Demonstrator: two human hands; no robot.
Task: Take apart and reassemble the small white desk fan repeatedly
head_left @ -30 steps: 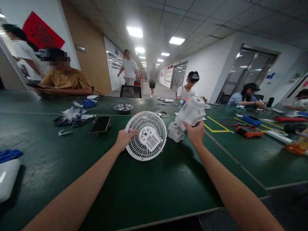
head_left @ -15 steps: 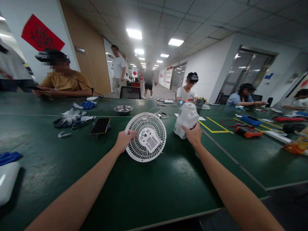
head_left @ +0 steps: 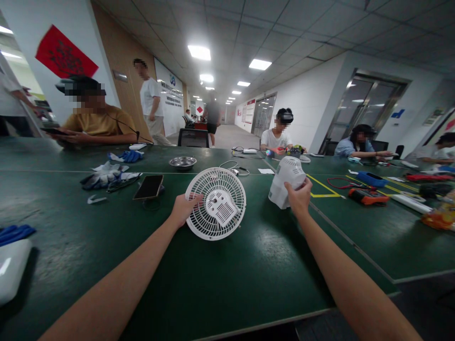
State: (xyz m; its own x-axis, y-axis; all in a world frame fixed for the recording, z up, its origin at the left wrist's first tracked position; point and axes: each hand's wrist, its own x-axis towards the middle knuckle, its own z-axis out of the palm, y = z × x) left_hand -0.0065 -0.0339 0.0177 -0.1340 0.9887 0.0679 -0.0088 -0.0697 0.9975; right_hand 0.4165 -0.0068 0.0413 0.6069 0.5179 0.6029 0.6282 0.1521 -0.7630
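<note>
The left hand [head_left: 185, 208] grips the white fan grille [head_left: 215, 203] near the bench's [head_left: 227, 293] front edge, perhaps to steady it, while the right hand [head_left: 299, 193] grips the white housing [head_left: 286, 182] beside it.

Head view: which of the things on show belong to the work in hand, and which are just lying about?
In the work:
- round white fan grille, edge held by the left hand
- white vented housing, held by the right hand

Apparently just lying about:
- metal bowl
- phone
- grey-and-blue gloves
- orange-and-black device
</note>
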